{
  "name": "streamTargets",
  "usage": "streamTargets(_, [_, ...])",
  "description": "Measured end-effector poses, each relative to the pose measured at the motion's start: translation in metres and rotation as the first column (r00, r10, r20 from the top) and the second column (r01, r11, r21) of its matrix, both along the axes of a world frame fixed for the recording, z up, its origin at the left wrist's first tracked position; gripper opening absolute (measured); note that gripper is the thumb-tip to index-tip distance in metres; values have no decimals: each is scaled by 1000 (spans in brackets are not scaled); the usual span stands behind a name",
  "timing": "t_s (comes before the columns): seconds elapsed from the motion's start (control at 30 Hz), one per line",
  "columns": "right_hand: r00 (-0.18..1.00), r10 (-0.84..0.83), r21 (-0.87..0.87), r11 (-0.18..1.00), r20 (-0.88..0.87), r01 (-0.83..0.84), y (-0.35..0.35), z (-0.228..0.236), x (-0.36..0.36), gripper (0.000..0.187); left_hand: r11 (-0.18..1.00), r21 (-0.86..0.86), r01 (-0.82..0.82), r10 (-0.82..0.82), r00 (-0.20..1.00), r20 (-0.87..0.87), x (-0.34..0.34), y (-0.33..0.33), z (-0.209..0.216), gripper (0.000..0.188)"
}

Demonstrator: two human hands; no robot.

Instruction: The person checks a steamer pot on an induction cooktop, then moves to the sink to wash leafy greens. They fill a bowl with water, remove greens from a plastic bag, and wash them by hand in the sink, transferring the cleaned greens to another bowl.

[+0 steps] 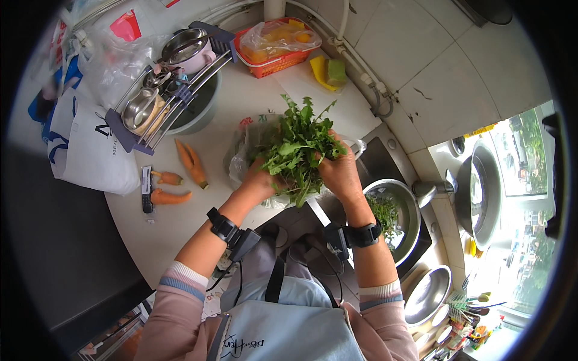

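Observation:
A bunch of leafy greens with jagged leaves (pixel 304 135) is held up between my two hands over the counter. My left hand (pixel 264 179) is closed round the lower left of the bunch, its fingertips partly hidden by leaves. My right hand (pixel 338 171) grips the stems from the right side. Beneath and behind the greens lies a crumpled clear plastic bag (pixel 239 155); how much it holds is hidden. To the right, a metal basin (pixel 414 219) sits at the sink with more greens (pixel 383 213) in it.
Left on the white counter (pixel 141 231) lie a forked carrot (pixel 191 163), two smaller carrot pieces and a black-and-white object (pixel 146 189). Behind stand a dish rack (pixel 183 93) over a tub, a red basket (pixel 274 63) and a green sponge (pixel 336 72). A faucet (pixel 430 191) juts over the sink.

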State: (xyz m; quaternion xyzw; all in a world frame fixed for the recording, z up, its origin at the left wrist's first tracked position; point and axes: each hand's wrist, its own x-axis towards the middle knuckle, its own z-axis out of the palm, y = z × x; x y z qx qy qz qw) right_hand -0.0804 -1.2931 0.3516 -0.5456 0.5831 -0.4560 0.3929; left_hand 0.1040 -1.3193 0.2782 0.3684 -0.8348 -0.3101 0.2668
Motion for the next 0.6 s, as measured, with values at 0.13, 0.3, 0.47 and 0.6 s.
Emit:
streamTargets(0.13, [981,-132,-93,985,145,146,-1,0,-12,31,966,75,-247,230,956,183,5,-2,0,83])
streamTargets(0.3, [845,-240,-65,950,477,307,4,3,-23,30,950,-31,-311,287,828,481,23,1,7,63])
streamTargets(0.47, [705,-219,41,964,675,261,12,5,-34,29,952,97,-290,172,770,614,27,-2,2,70])
streamTargets(0.6, [642,-348,128,923,683,364,17,6,-48,28,940,61,-335,230,756,613,24,2,-5,76])
